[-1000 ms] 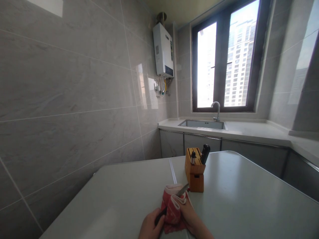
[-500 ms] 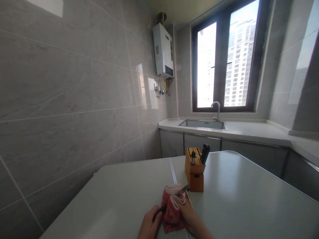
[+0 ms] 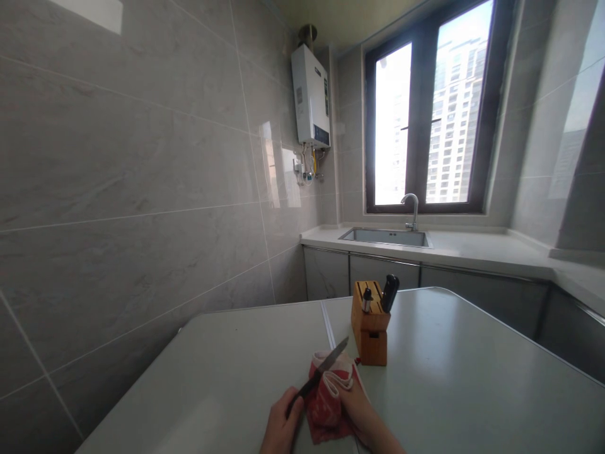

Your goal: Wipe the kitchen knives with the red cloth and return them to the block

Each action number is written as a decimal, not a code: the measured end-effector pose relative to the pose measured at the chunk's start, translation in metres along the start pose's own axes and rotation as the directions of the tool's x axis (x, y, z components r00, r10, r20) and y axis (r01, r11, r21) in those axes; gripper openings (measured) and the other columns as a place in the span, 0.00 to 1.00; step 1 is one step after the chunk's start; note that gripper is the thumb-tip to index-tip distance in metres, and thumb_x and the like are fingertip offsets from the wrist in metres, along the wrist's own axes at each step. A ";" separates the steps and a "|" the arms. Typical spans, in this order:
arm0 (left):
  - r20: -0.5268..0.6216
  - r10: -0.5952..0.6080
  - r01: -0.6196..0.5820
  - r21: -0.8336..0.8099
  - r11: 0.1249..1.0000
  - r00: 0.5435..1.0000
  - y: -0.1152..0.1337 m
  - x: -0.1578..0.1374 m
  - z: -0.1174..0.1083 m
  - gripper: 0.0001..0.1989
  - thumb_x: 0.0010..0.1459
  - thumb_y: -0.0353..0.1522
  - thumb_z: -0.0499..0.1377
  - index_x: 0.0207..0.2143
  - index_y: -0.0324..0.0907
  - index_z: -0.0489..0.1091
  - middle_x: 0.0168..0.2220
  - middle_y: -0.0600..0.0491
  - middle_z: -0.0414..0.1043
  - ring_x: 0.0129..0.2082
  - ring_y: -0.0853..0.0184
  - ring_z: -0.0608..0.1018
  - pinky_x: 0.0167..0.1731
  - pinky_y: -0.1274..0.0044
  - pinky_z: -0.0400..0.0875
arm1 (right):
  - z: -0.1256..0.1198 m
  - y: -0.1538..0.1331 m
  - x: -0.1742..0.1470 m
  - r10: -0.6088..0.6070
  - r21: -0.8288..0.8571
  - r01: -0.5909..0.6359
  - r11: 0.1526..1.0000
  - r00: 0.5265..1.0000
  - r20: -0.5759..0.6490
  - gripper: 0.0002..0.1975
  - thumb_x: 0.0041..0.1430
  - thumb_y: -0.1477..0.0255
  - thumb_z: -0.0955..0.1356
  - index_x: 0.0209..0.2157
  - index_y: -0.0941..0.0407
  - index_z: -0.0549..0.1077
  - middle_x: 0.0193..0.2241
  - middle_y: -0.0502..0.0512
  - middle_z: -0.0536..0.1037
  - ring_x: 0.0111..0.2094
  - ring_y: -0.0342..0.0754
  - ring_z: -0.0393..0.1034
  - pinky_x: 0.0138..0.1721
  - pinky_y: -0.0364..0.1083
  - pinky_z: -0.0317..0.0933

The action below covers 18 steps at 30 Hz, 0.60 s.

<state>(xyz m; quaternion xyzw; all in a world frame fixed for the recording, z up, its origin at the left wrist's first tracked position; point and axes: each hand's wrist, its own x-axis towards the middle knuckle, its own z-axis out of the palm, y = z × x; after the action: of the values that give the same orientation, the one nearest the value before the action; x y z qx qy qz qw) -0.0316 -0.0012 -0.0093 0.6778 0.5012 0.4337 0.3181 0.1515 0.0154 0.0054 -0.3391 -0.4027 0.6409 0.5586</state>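
Observation:
My left hand [image 3: 282, 417] is closed round the black handle of a knife [image 3: 326, 366], whose blade points up and away to the right. A red towel with a white border [image 3: 326, 416] lies bunched under and beside the knife on the table. My right hand [image 3: 355, 403] grips a fold of this towel, with its fingers partly hidden by the cloth. Just beyond the towel stands a wooden knife block [image 3: 371, 325], holding a black-handled knife [image 3: 390, 292] and another tool with a black and silver handle [image 3: 367, 299].
The light table [image 3: 212, 372] has a seam down its middle. Behind it, a counter [image 3: 477, 249] carries a sink [image 3: 387, 236] with a faucet [image 3: 414, 211] below a window. A white water heater [image 3: 311, 94] hangs on the tiled wall.
The knife in my left hand has tilted more upright, and its tip has swung left, away from the knife block. My right hand stays on the towel.

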 end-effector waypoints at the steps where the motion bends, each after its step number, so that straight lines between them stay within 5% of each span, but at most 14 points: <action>1: -0.037 -0.019 0.019 -0.024 1.000 0.999 -0.002 0.000 0.000 0.21 0.58 0.47 0.50 0.30 0.40 0.71 0.30 0.52 0.73 0.33 0.64 0.72 0.35 0.78 0.66 | 0.000 0.001 0.000 -0.006 -0.012 0.006 1.000 1.000 0.004 0.22 0.44 0.61 0.73 0.40 0.58 0.75 0.33 0.58 0.81 0.37 0.54 0.74 0.47 0.54 0.63; 4: -0.107 -0.140 0.126 -0.128 0.984 0.984 -0.011 0.001 0.002 0.24 0.55 0.51 0.50 0.34 0.39 0.71 0.27 0.53 0.71 0.28 0.66 0.71 0.30 0.79 0.66 | -0.003 0.006 0.002 -0.032 -0.060 0.032 0.998 0.999 -0.006 0.22 0.44 0.61 0.73 0.39 0.59 0.75 0.34 0.59 0.80 0.38 0.54 0.74 0.46 0.54 0.63; 8: -0.049 -0.212 0.195 -0.238 0.952 0.976 -0.019 0.002 0.007 0.27 0.53 0.53 0.51 0.34 0.38 0.69 0.19 0.60 0.61 0.19 0.71 0.65 0.20 0.82 0.58 | -0.005 0.009 0.004 -0.052 -0.130 0.051 0.990 0.999 -0.002 0.22 0.43 0.60 0.73 0.38 0.61 0.75 0.34 0.61 0.80 0.39 0.56 0.74 0.46 0.55 0.63; 14: -0.011 -0.085 0.084 -0.100 0.991 0.996 -0.005 0.001 0.005 0.23 0.56 0.50 0.50 0.32 0.39 0.71 0.24 0.56 0.69 0.25 0.67 0.70 0.26 0.80 0.64 | -0.005 0.004 0.002 -0.039 -0.181 0.042 0.983 0.999 0.024 0.18 0.44 0.64 0.73 0.36 0.60 0.76 0.37 0.61 0.80 0.39 0.55 0.73 0.45 0.52 0.63; 18: 0.084 0.038 -0.042 0.046 0.998 0.996 0.003 -0.002 0.002 0.20 0.59 0.45 0.49 0.31 0.41 0.73 0.29 0.52 0.75 0.32 0.63 0.74 0.34 0.77 0.68 | -0.006 0.007 0.003 -0.025 -0.169 0.030 0.985 0.999 0.028 0.15 0.44 0.64 0.73 0.30 0.60 0.76 0.30 0.58 0.80 0.34 0.52 0.73 0.38 0.49 0.64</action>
<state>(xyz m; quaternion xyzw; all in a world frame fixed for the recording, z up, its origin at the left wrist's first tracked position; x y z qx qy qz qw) -0.0287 -0.0036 -0.0084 0.7125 0.4842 0.3993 0.3137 0.1538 0.0185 -0.0033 -0.3715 -0.4673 0.6009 0.5315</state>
